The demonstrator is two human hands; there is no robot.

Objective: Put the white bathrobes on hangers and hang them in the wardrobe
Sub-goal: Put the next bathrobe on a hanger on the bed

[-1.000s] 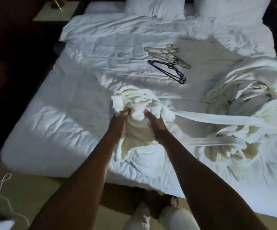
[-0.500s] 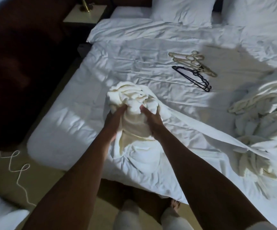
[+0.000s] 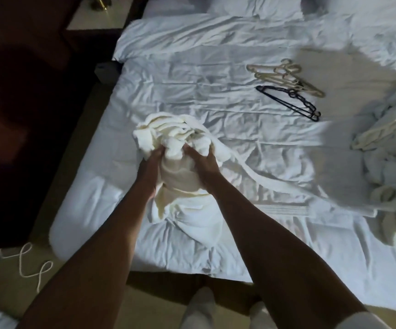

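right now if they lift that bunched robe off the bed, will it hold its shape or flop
Probably flop: the robe is soft cloth, crumpled where both hands grip it. Its belt trails loose across the bed, so it would likely drag or dangle. It looks thick, so perhaps bulky rather than slippery.

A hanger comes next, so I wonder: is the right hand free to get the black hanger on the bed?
Probably not yet. The right hand and left hand both grip the bunched bathrobe. The black hanger lies uncovered on the bed farther off, so nothing else blocks it.
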